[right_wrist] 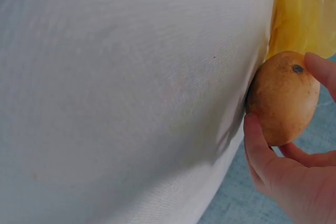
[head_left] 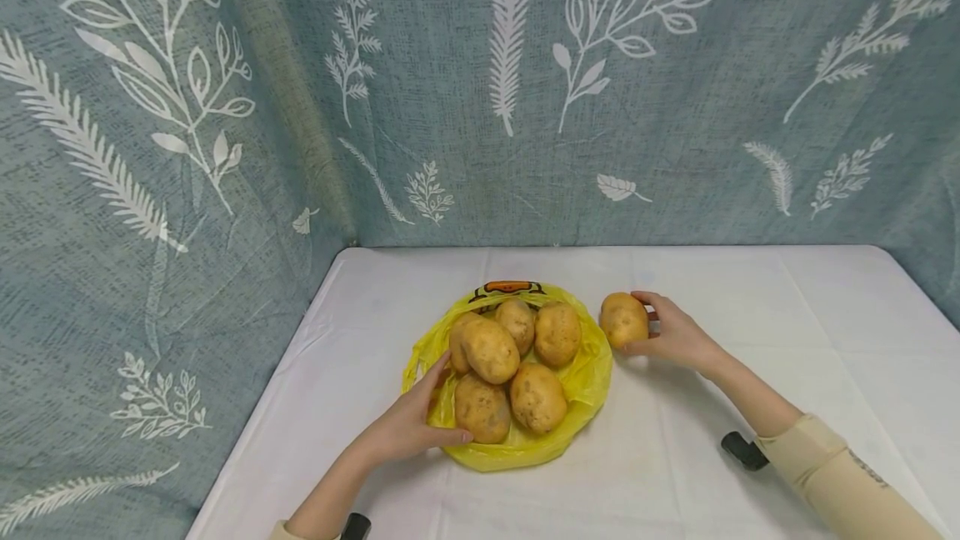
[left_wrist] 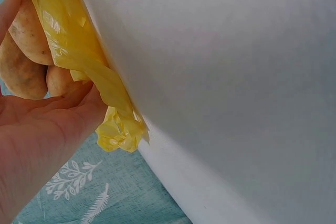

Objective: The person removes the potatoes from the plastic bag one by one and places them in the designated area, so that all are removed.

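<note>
A yellow plastic bag (head_left: 517, 458) stands with its top spread wide, and several potatoes (head_left: 540, 398) are piled inside. My left hand (head_left: 408, 427) is at the bag's left side, thumb and fingers spread beside the nearest potatoes. In the left wrist view, this hand (left_wrist: 47, 135) reaches past the bag's yellow rim (left_wrist: 68, 30). Just right of the bag, my right hand (head_left: 678, 336) holds a single potato (head_left: 622, 321) between thumb and fingers. The right wrist view shows that potato (right_wrist: 286, 98) low at the white tabletop, with a dark spot on its skin.
A white cloth (head_left: 750, 307) covers the table. Blue-green curtains (head_left: 450, 90) with white leaf patterns hang behind it and along its left side. Dark devices are strapped near both wrists, one (head_left: 744, 450) by the right sleeve.
</note>
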Action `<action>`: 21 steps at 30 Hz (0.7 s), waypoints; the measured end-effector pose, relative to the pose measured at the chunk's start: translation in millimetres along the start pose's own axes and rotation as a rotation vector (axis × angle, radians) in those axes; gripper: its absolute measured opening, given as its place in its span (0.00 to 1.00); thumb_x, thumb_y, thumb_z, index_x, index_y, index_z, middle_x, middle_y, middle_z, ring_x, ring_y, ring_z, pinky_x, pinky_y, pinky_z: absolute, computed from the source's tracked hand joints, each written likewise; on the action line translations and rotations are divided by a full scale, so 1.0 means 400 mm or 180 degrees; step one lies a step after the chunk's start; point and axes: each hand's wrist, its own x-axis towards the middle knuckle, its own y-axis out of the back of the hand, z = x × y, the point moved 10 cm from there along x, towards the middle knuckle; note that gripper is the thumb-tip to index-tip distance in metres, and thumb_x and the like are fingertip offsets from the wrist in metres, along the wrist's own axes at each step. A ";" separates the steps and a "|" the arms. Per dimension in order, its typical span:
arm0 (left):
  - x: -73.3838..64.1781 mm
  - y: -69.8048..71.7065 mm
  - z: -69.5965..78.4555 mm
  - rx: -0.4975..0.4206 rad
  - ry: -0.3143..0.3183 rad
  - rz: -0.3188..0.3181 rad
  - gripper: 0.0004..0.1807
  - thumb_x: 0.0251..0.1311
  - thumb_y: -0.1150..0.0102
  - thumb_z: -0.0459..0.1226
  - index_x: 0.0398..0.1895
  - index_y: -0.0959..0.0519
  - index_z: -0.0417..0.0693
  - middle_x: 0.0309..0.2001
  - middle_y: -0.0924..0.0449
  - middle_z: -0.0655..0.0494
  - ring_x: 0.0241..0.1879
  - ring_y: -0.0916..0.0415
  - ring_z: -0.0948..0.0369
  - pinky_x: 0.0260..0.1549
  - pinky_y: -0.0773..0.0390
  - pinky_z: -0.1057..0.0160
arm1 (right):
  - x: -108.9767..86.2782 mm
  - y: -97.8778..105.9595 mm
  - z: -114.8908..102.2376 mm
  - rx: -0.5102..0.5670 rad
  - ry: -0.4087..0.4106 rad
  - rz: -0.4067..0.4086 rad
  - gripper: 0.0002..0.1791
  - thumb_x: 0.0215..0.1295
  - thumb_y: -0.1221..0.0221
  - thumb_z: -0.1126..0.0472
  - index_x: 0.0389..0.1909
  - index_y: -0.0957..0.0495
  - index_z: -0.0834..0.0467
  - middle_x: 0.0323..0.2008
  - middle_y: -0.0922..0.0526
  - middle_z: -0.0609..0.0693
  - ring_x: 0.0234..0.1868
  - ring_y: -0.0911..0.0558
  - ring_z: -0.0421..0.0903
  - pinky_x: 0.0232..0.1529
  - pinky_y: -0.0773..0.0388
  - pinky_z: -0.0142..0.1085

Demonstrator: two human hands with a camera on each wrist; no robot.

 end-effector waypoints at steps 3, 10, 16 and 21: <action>0.000 0.000 0.001 -0.0003 -0.0012 -0.0003 0.63 0.48 0.25 0.46 0.79 0.61 0.48 0.75 0.50 0.38 0.73 0.54 0.42 0.67 0.54 0.36 | 0.001 -0.002 0.000 0.0007 -0.0013 -0.0020 0.50 0.56 0.30 0.57 0.71 0.48 0.71 0.67 0.42 0.71 0.62 0.34 0.66 0.55 0.25 0.52; 0.000 0.000 0.000 0.0020 0.0020 -0.0009 0.63 0.49 0.25 0.47 0.79 0.61 0.48 0.75 0.50 0.38 0.73 0.54 0.42 0.67 0.54 0.36 | 0.000 -0.001 -0.003 -0.0029 0.0009 -0.0010 0.50 0.56 0.30 0.58 0.71 0.48 0.71 0.67 0.42 0.71 0.61 0.34 0.66 0.54 0.24 0.53; 0.001 -0.001 -0.001 0.0008 0.0010 -0.0021 0.63 0.49 0.25 0.47 0.79 0.61 0.49 0.74 0.50 0.39 0.73 0.54 0.42 0.67 0.53 0.36 | -0.001 0.002 -0.006 -0.0103 0.0046 0.0004 0.49 0.55 0.30 0.58 0.71 0.47 0.71 0.66 0.41 0.71 0.60 0.33 0.65 0.53 0.24 0.52; 0.002 -0.002 -0.003 -0.0006 0.0006 -0.0041 0.64 0.49 0.25 0.47 0.79 0.62 0.49 0.75 0.50 0.39 0.74 0.55 0.43 0.67 0.53 0.37 | -0.001 0.001 -0.010 -0.0116 0.0076 -0.0019 0.49 0.56 0.30 0.58 0.71 0.48 0.71 0.66 0.42 0.72 0.61 0.34 0.66 0.54 0.25 0.53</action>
